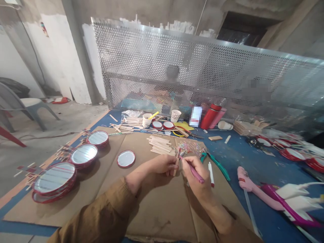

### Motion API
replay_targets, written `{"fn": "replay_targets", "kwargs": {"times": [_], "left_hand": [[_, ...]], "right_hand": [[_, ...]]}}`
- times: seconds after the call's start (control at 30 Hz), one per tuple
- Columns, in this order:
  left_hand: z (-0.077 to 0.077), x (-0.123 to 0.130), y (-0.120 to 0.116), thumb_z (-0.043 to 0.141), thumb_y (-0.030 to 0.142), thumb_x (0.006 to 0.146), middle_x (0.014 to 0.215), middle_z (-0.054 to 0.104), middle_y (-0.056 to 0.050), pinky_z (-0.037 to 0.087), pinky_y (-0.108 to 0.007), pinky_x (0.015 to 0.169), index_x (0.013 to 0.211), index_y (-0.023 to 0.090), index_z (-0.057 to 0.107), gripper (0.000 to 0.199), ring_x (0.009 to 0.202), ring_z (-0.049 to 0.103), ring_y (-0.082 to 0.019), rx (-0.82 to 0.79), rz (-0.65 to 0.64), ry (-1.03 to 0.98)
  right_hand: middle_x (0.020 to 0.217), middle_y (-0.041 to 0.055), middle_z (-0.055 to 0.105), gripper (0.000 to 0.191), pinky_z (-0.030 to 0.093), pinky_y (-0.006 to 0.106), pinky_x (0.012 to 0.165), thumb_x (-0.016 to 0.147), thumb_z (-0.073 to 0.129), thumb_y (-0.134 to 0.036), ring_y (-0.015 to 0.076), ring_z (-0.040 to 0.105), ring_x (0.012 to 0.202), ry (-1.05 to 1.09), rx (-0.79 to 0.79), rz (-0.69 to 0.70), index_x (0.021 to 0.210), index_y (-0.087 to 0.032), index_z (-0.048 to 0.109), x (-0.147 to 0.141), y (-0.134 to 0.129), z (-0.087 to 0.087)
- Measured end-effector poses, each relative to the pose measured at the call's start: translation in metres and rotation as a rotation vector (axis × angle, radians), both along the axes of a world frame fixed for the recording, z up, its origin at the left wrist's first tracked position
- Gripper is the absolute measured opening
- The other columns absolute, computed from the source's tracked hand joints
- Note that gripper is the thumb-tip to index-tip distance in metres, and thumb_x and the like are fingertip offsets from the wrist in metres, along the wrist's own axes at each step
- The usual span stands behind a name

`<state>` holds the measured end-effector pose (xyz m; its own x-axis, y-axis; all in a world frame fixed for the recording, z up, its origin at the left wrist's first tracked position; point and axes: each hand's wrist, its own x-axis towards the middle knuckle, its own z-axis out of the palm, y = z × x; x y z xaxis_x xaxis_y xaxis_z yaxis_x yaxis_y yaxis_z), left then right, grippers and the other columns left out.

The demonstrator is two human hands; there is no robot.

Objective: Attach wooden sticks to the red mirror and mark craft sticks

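My left hand (167,164) pinches a flat wooden craft stick (177,162) upright over the cardboard sheet (157,202). In my right hand (196,173) is a pink marker (196,173), its tip close to the stick; whether it touches I cannot tell. Just beyond my hands lie a pile of craft sticks (160,144) and a scatter of small coloured rubber bands (189,146). A white marker (211,173) with a red end and green-handled pliers (219,165) lie right of my right hand. A round red-rimmed disc (126,158) rests left of my left hand.
Several red-rimmed round pieces with sticks (55,179) line the cardboard's left side. A pink glue gun (260,190) and a power strip (291,202) lie at right. Paper cups (147,120), a red bottle (211,116) and a phone (195,116) stand before a perforated metal panel (152,60).
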<state>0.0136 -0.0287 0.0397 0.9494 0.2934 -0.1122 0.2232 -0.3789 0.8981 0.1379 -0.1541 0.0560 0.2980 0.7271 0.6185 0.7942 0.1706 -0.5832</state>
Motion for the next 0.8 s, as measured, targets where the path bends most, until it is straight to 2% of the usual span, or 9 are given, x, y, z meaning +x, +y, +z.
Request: {"fn": "replay_targets", "kwargs": {"times": [0.13,0.3,0.43,0.57,0.8], "left_hand": [[-0.0005,0.0002,0.0000,0.045,0.015,0.086,0.067,0.059,0.002,0.040,-0.020,0.055,0.076,0.017,0.050,0.011,0.055,0.052,-0.009,-0.014,-0.002,-0.009],[-0.0025,0.0007,0.0007,0.046,0.016,0.087,0.065,0.058,0.003,0.040,-0.018,0.055,0.079,0.017,0.050,0.010,0.054,0.052,-0.008,-0.018,-0.010,-0.023],[-0.0042,0.0008,0.0012,0.045,0.016,0.087,0.066,0.058,0.003,0.041,-0.018,0.054,0.078,0.017,0.050,0.010,0.055,0.052,-0.007,-0.034,-0.014,-0.045],[-0.0052,0.0014,0.0018,0.045,0.014,0.086,0.066,0.058,0.003,0.041,-0.018,0.053,0.079,0.017,0.050,0.010,0.054,0.052,-0.007,-0.032,-0.006,-0.052],[-0.0054,0.0012,0.0023,0.046,0.014,0.087,0.066,0.058,0.004,0.040,-0.016,0.052,0.078,0.016,0.051,0.011,0.053,0.051,-0.006,-0.018,-0.017,-0.052]], "right_hand": [[0.057,-0.0018,0.060,0.021,0.043,0.023,0.049,0.093,0.055,-0.036,0.0127,0.057,0.050,-0.005,0.038,-0.055,0.078,-0.022,0.059,0.0032,-0.0017,-0.0013],[0.058,-0.0025,0.060,0.018,0.044,0.022,0.050,0.094,0.055,-0.034,0.0117,0.056,0.050,0.033,0.020,0.012,0.082,-0.021,0.060,0.0017,-0.0018,-0.0029],[0.061,-0.0022,0.060,0.020,0.043,0.021,0.051,0.094,0.055,-0.033,0.0108,0.056,0.051,-0.021,0.012,0.061,0.078,-0.021,0.059,0.0008,-0.0018,-0.0033],[0.058,-0.0036,0.057,0.019,0.042,0.021,0.052,0.094,0.055,-0.031,0.0104,0.054,0.049,-0.005,0.028,0.044,0.078,-0.021,0.058,0.0012,-0.0030,-0.0025],[0.063,-0.0024,0.061,0.018,0.044,0.020,0.055,0.094,0.054,-0.028,0.0105,0.057,0.054,-0.034,0.038,0.075,0.079,-0.021,0.060,0.0016,-0.0010,-0.0032]]}}
